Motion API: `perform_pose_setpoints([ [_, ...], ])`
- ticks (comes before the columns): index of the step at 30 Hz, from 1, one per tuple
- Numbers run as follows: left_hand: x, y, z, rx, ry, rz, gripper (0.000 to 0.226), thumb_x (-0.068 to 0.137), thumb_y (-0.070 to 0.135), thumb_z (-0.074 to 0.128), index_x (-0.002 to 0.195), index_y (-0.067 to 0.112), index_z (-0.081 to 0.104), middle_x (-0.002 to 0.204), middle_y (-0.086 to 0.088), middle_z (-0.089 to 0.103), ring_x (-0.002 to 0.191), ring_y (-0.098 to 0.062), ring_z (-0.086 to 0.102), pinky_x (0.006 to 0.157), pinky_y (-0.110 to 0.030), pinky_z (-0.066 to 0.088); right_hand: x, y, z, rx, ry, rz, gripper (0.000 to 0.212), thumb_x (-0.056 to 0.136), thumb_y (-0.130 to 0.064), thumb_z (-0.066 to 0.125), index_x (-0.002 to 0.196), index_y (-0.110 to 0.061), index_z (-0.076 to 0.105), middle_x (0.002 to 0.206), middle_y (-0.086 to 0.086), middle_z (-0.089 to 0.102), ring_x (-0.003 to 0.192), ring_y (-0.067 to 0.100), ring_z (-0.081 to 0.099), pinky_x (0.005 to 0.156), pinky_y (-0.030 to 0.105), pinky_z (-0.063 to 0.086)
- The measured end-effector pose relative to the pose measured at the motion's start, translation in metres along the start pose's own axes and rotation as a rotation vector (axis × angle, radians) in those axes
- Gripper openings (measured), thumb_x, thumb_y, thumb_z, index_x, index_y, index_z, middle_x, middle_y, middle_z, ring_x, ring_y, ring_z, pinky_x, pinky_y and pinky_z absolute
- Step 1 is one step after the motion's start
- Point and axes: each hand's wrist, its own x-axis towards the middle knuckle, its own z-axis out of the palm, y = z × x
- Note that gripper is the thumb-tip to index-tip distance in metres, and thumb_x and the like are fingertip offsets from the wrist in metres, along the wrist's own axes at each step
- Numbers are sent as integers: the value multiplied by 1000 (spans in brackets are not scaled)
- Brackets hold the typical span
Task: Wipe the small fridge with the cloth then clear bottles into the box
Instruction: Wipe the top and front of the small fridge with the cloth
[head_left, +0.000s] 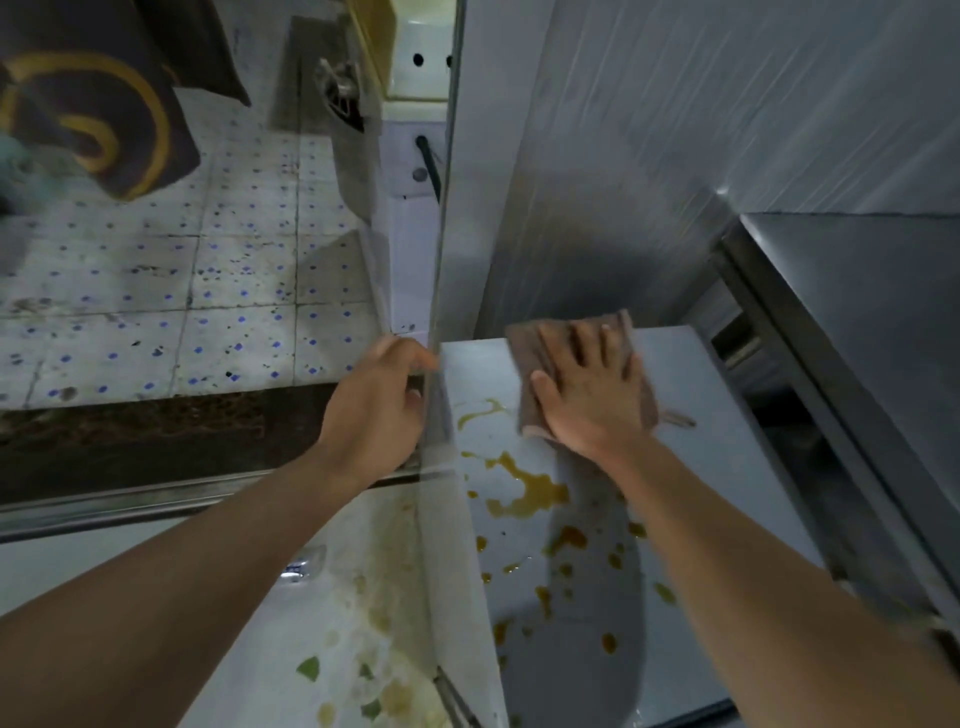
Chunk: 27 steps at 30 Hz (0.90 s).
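Two bare forearms reach forward from the lower frame over a stained white fridge top (727, 467).
Right hand (592, 395) lies flat, fingers straight and spread, pressing a brown cloth (535, 358) onto the far part of the fridge top. Left hand (379, 400) curls its fingers round the fridge's upright left edge. Orange-yellow spills (524, 493) spot the surface nearer than the cloth. Spotted floor tiles (156, 291) lie left; a steel wall panel (675, 156) stands behind.

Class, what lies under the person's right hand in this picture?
A brown cloth, pressed flat on the white fridge top by the right hand. Whether any of the orange spill lies under the cloth cannot be seen.
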Motion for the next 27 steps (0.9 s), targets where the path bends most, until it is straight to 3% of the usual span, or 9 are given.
perform_pose_setpoints([
  [4,-3,-9,-16,-1,30,-61,35,81,-1,53,112,15,49,120,-6,44,105,-23,54,87,-44,47,11,-73,2,2,-19,-146,57,87,-57,10,139,-37,24,140,7,32,136,35,20,109,61,12],
  [7,-7,-11,-22,37,-25,-87,38,82,2,54,117,16,48,123,-7,43,107,-26,54,89,-45,47,20,-90,-2,-26,-73,-106,51,90,-56,17,135,-37,29,136,11,35,132,38,24,108,62,10],
  [9,-13,-11,-23,47,-46,-97,39,82,1,54,118,15,47,123,-8,43,106,-27,54,89,-45,47,15,-92,0,-23,-92,-120,52,91,-56,23,141,-40,19,147,10,25,140,39,12,109,64,4],
  [13,-23,-5,-28,44,-67,-86,42,82,1,56,120,15,47,125,-8,44,106,-25,54,90,-44,46,-28,-93,1,-13,-102,-252,73,88,-53,40,146,-45,-3,158,2,-16,143,35,-21,110,60,-12],
  [18,-21,10,-28,58,-73,-37,43,83,0,55,122,13,46,124,-9,48,109,-25,53,90,-45,46,-109,-77,8,-4,-57,-333,73,84,-50,38,147,-41,3,158,-4,-19,143,29,-25,111,54,-16],
  [22,-18,30,-4,43,-113,21,37,83,-1,50,120,7,48,122,-14,52,113,-30,51,92,-48,44,-110,-55,9,57,-37,-283,65,87,-62,20,148,-43,2,160,-10,-7,146,21,-16,116,49,-10],
  [25,-18,41,19,162,-125,73,37,80,-3,49,115,10,51,115,-11,56,106,-33,50,88,-42,42,-81,-6,2,48,-5,-98,67,86,-67,4,148,-42,-4,160,-8,-8,146,22,-12,117,49,-4],
  [27,-20,42,29,298,-89,105,44,78,-3,50,119,12,54,121,-8,57,108,-33,47,89,-40,36,-68,41,-2,5,-7,32,66,88,-67,4,148,-42,-10,160,-5,-12,146,25,-11,116,51,-3],
])
